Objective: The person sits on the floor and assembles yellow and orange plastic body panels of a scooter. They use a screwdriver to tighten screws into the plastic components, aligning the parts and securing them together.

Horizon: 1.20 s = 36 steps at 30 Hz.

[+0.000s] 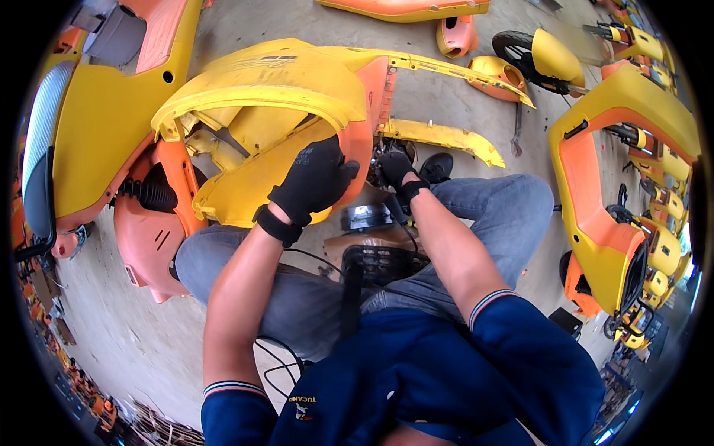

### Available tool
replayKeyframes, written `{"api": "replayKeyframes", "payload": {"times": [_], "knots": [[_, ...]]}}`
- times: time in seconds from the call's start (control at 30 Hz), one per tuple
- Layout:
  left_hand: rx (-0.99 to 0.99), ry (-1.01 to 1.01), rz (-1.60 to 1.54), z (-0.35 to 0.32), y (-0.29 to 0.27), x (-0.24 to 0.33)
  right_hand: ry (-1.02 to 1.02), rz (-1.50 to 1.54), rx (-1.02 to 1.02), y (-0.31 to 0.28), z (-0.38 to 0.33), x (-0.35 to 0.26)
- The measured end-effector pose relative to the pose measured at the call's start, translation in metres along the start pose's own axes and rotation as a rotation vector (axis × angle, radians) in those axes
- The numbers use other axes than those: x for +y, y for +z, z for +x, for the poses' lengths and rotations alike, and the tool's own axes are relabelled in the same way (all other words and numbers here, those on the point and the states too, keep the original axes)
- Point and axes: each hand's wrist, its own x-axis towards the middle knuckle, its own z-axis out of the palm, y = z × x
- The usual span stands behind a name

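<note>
In front of me lies a big curved yellow and orange scooter body panel (256, 74), its hollow side facing me and two long yellow arms reaching right. My left hand (316, 178), in a black glove, is closed on the panel's near edge, by the orange section. Just right of that section is my right hand (394, 167), also black-gloved, with its fingers curled in close to the panel's inner side. Whatever those fingers hold is too small or hidden to make out. Beneath my hands sits a shiny metal part (368, 217), partly covered.
A pink-orange shell (152, 249) lies by my left knee. Large yellow scooter bodies stand at left (97, 141) and right (587, 171). Beyond are a wheel with a yellow fender (554, 61), a small orange-yellow cover (497, 74) and a wrench-like tool (516, 134). A black cable (277, 364) trails beside me.
</note>
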Motion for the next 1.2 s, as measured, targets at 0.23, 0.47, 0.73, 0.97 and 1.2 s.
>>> {"api": "replayKeyframes", "payload": {"times": [0.23, 0.47, 0.73, 0.97, 1.2], "knots": [[-0.087, -0.078, 0.045, -0.007, -0.002, 0.005, 0.665, 0.619, -0.131, -0.006, 0.022, -0.016], [-0.124, -0.098, 0.046, -0.009, 0.001, 0.021, 0.949, 0.794, 0.01, 0.012, 0.026, -0.029], [-0.148, -0.026, 0.053, -0.016, 0.005, 0.02, 1.017, 1.027, 0.093, 0.013, 0.029, -0.028], [-0.166, -0.055, 0.072, -0.015, 0.002, 0.024, 0.971, 1.434, -0.076, 0.003, 0.024, -0.016], [-0.181, -0.043, 0.076, -0.012, 0.0, 0.025, 0.825, 0.767, -0.02, 0.01, 0.026, -0.022]]}}
